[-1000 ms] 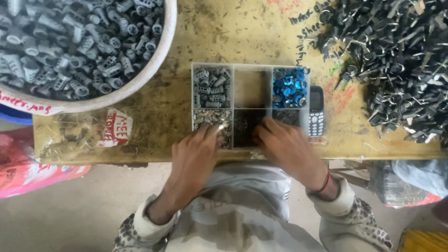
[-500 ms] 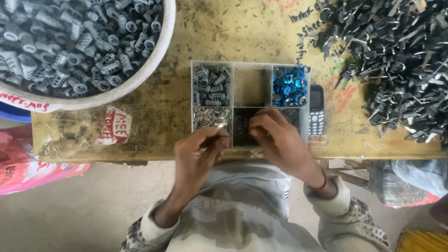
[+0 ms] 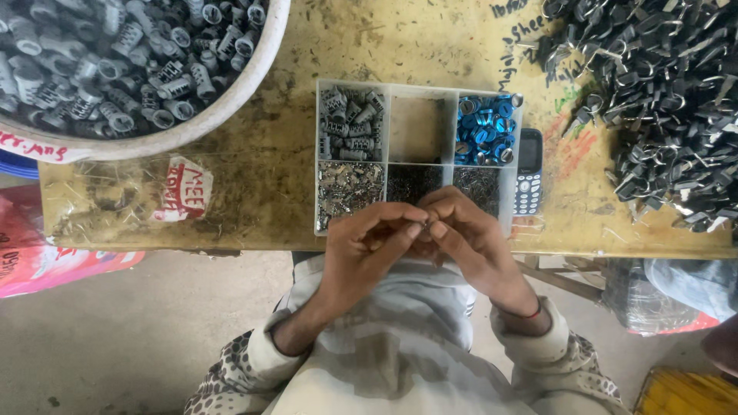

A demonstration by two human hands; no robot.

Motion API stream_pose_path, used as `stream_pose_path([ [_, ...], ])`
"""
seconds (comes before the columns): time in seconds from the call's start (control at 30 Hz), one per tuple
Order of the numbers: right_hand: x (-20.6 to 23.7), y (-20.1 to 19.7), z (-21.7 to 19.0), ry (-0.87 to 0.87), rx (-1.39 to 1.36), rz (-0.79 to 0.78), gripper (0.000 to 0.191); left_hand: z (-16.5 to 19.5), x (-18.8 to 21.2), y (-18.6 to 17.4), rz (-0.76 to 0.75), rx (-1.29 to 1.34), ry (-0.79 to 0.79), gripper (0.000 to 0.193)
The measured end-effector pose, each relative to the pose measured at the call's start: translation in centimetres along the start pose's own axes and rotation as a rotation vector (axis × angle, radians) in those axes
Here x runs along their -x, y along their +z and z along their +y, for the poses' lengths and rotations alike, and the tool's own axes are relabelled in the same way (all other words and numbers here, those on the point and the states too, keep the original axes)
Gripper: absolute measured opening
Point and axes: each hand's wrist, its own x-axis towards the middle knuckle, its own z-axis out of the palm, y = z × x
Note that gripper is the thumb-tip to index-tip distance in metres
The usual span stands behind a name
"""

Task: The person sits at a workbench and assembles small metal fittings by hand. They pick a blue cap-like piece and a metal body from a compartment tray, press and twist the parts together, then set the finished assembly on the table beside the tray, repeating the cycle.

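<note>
Metal-grey small part, too tiny to identify, pinched between the fingertips of the left hand [image 3: 369, 250] and right hand [image 3: 469, 238], both closed narrowly together at the near edge of the tray; what each grips cannot be made out.

Compartment tray [image 3: 390, 165], clear plastic, six cells, on the worn yellow table [image 3: 269, 177]: grey ribbed cylinders [image 3: 350, 123], one bare cell, blue rings [image 3: 484, 131], silvery bits [image 3: 346, 192], two cells of dark fine pieces partly hidden by the fingers.

Keypad phone [image 3: 527, 170], dark, just right of the tray.

White basin [image 3: 207, 119], cut off at top left, full of grey cylinders.

Heap of black metal pieces [image 3: 661, 100], top right, cut off.

White label with red lettering [image 3: 183, 190], stuck left of the tray.
</note>
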Motion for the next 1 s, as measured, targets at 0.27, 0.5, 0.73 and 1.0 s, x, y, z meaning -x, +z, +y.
stream_pose_path([
  [0.27, 0.8, 0.3, -0.8, -0.236, 0.633, 0.101, 0.013, 0.7, 0.2, -0.7, -0.043, -0.534, 0.259, 0.019],
  [0.5, 0.8, 0.2, -0.7, 0.065, -0.004, 0.06, 0.028, 1.2, 0.2, -1.0, -0.167, -0.202, -0.131, 0.01],
  [0.73, 0.3, -3.5, -2.7, -0.127, 1.339, 0.115, 0.016, -0.5, -0.2, -1.1, -0.101, -0.302, -0.016, 0.01],
  [1.0, -0.5, -3.4, -2.1, -0.043, 1.142, 0.26, 0.01, -1.2, -0.4, -1.6, -0.101, -0.367, 0.077, 0.01],
])
